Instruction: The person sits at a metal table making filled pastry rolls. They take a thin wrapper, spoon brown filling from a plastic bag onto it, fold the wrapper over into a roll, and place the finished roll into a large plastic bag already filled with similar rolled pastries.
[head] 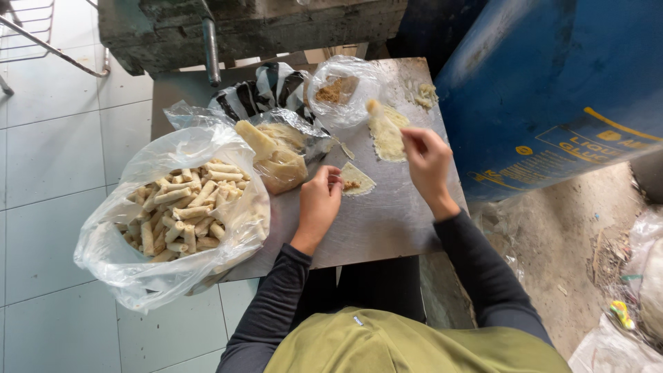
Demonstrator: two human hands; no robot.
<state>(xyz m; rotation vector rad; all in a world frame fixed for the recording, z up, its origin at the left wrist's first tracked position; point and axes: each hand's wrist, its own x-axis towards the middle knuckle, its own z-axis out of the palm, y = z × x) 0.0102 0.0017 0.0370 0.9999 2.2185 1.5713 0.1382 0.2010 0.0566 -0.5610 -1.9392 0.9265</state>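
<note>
Left hand is down on the worktop, fingers curled and pinching the near edge of a small folded wrapper with a dab of brown filling showing on it. Right hand is up over the flat wrapper sheets, fingers pinched together around what looks like a small stick or brush with a pale tip; the grip itself is hard to read from here.

Plenty looks done: the big clear bag on the left is heaped with finished rolls. The piece under the left hand is only part-folded, not yet rolled, and several sheets lie unused beside it. A smaller bag holds brown filling, and another bag holds pale stuff I can't identify.

The striped bag behind hides its contents. The blue drum is cut off at the right edge, and the debris beside it is too blurred to name.
</note>
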